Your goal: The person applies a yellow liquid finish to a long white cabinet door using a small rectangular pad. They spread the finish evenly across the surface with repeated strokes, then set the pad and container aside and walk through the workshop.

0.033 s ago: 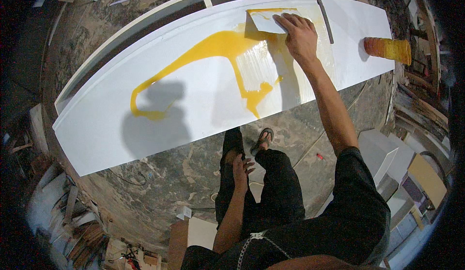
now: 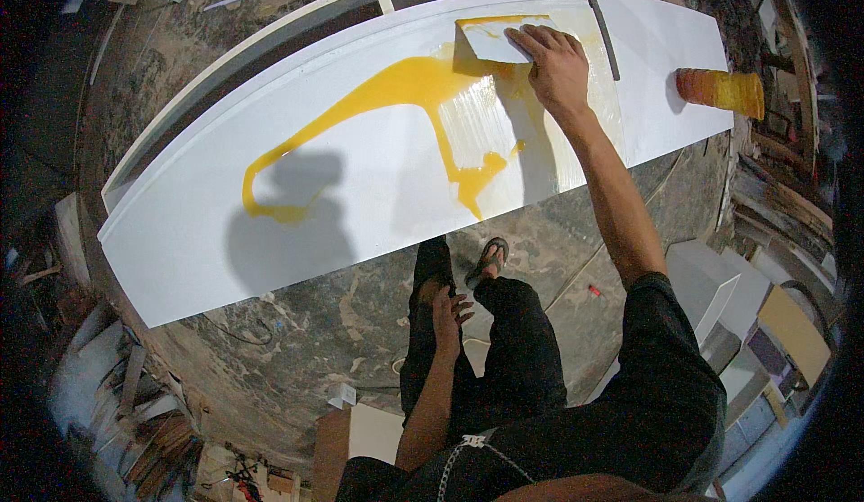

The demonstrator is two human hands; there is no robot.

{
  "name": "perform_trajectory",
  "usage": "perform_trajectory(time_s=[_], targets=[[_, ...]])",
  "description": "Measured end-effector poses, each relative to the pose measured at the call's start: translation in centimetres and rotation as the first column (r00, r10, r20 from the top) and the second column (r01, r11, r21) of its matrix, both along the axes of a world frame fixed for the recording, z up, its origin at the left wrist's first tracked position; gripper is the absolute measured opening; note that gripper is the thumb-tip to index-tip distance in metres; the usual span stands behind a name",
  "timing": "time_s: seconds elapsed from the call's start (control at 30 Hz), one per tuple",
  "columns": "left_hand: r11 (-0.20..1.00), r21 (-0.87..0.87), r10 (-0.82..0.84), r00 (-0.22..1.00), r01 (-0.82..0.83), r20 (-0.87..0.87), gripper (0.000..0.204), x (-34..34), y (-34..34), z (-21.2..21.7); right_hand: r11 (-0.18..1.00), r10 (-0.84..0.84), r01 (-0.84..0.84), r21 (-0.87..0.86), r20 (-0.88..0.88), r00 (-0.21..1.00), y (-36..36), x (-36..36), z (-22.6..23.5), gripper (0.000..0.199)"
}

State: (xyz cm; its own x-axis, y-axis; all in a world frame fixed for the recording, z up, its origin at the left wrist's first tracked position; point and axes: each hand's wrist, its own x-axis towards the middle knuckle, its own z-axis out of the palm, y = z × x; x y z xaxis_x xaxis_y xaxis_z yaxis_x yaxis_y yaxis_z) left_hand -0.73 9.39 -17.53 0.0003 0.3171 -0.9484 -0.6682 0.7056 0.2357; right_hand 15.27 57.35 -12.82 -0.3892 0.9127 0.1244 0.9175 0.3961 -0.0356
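Right hand [image 2: 560, 68] flat on a white spreader card [image 2: 493, 41], fingers splayed, pressing it onto the white panel [image 2: 180, 259]; yellow glue [image 2: 396, 88] trailing leftward from it along the panel's length; left hand [image 2: 447, 308] loosely open, empty, resting on thigh, well apart.

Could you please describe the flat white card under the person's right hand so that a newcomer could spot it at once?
Find the long white board with the yellow glue poured over it. At the glue's right end the right hand presses down a small flat card. It is the only loose white rectangle there, its edges smeared yellow, unlike the round orange-yellow bottle lying farther right.
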Motion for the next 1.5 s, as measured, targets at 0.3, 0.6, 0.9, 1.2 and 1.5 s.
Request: perform_trajectory(time_s=[0.3,0.6,0.9,1.2,1.5], targets=[[0.999,-0.008,-0.031,0.999,0.031,-0.023,0.064,0.9,-2.1,-0.3,0.995,0.087,-0.085,-0.052,0.028,0.996,-5.1,1.4,1.4,0.047],[0.994,0.091,-0.046,0.994,0.054,-0.095,0.060,4.4,-6.4,0.5,0.980,0.161,-0.150,-0.130,0.079,0.984,-17.7,7.3,2.8,0.054],[0.978,0.140,-0.135,0.980,0.156,-0.147,0.065,7.1,-10.5,0.3,0.821,0.217,-0.067,-0.568,0.202,0.955,-33.9,14.1,2.0,0.066],[0.949,-0.134,-0.301,0.946,0.285,-0.118,0.057,0.6,-12.5,-3.5,0.975,0.018,-0.065,-0.212,-0.217,0.976,-23.5,3.7,8.5,0.078],[0.988,-0.047,-0.150,0.987,0.148,-0.055,0.048,-6.4,-4.4,-0.1,0.992,0.039,-0.033,0.123,-0.047,0.998,-7.8,-4.8,1.6,0.075]])
